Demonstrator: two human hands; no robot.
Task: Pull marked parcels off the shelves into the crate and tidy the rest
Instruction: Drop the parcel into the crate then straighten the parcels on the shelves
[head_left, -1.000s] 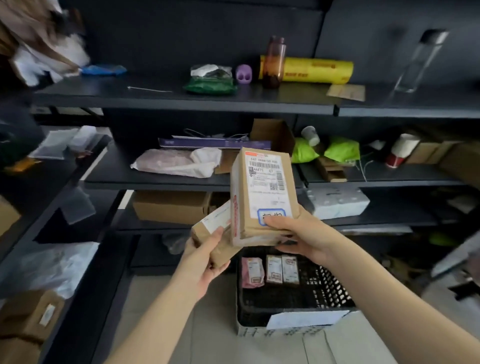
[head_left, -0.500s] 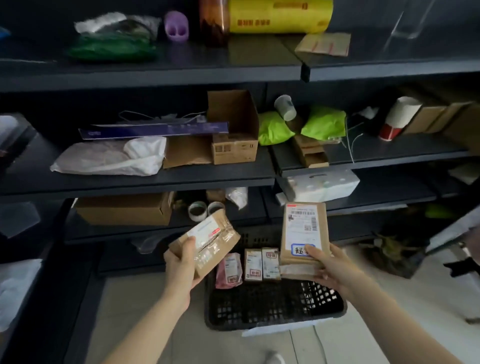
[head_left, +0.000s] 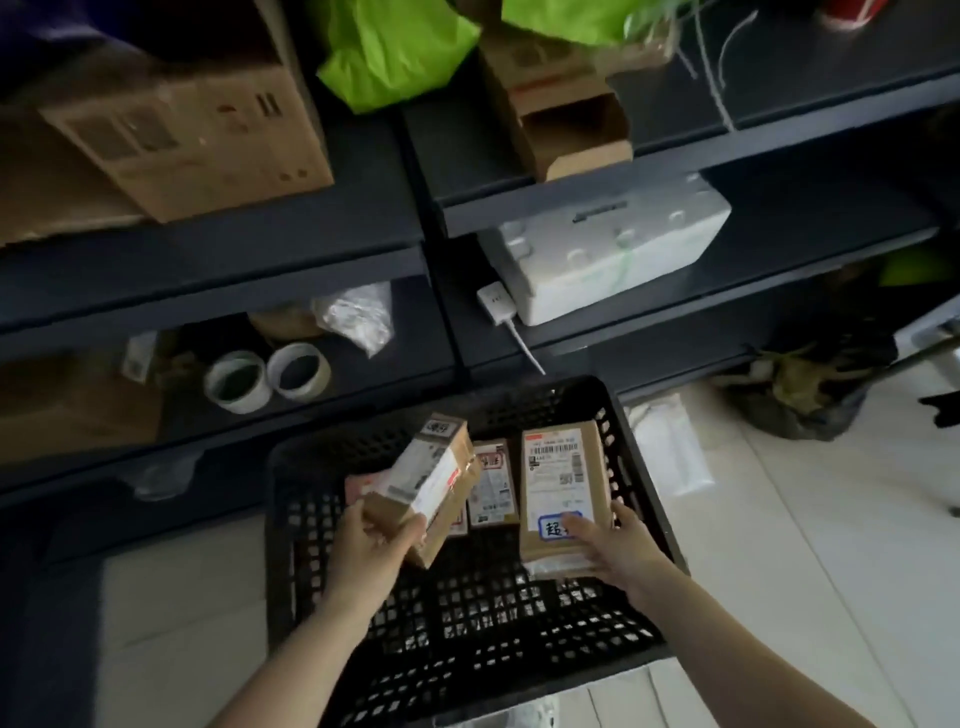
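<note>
Both hands are over the black perforated plastic crate (head_left: 283, 519), which stands on the pale floor below the dark metal shelves (head_left: 311, 260). Each hand grasps a parcel. The left hand (head_left: 371, 545) grips the near end of a small brown cardboard box with a white label (head_left: 428, 480), held tilted above the crate's inside. The right hand (head_left: 621, 551) holds a flat brown parcel with a white shipping label and a blue-edged sticker (head_left: 563, 483), thumb on the sticker and fingers curled around its near end, close to the crate's right wall. A small brown packet with a red mark (head_left: 491, 486) lies in the crate between the two.

The step in hand appears to be setting marked parcels into the crate. The next move calls for lowering both, levelling the tilted box so it lands beside the packet rather than on it, and then loosening the fingers. On the shelves, two tape rolls (head_left: 239, 382) and a white foam box (head_left: 608, 254) are left to be tidied.
</note>
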